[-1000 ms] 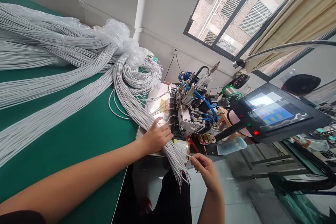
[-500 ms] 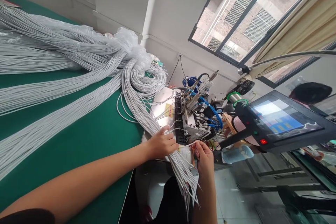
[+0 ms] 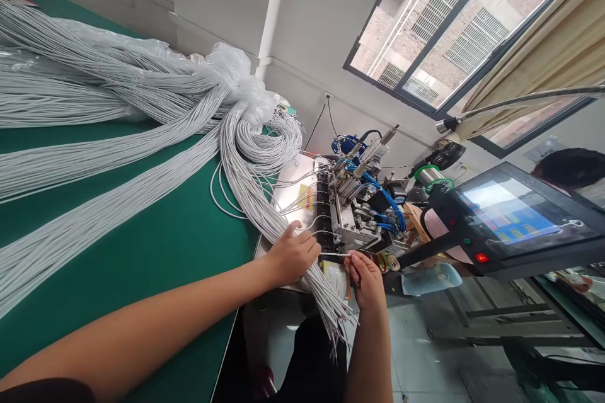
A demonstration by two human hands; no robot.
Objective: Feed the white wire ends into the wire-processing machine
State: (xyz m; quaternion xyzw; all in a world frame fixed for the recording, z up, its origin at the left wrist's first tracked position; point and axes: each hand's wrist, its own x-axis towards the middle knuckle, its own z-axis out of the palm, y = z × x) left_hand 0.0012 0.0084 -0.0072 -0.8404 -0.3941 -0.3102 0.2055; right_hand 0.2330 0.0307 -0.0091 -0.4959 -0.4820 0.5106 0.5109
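A thick bundle of grey-white cables (image 3: 253,201) runs over the table edge, its loose ends hanging beyond my left hand (image 3: 295,255). That hand is curled over the bundle, fingers closed around it. Between my two hands a single cable (image 3: 336,255) is stretched nearly straight. My right hand (image 3: 366,274) pinches its end between thumb and fingers. Just beyond sits a machine (image 3: 350,201) with metal clamps and blue air tubes; several cables lead into its black slotted front block (image 3: 324,201).
More cable bundles (image 3: 94,208) lie across the green table (image 3: 189,277), partly in clear plastic (image 3: 231,69). A screen on an arm (image 3: 513,214) stands at right, near a solder-like wire spool (image 3: 431,177) and a blue translucent container (image 3: 432,279). A person's head (image 3: 574,167) shows behind the screen.
The single cable between my hands has become straighter and lies closer to level. My right hand has shifted slightly left. The hanging bundle ends have swung up a little.
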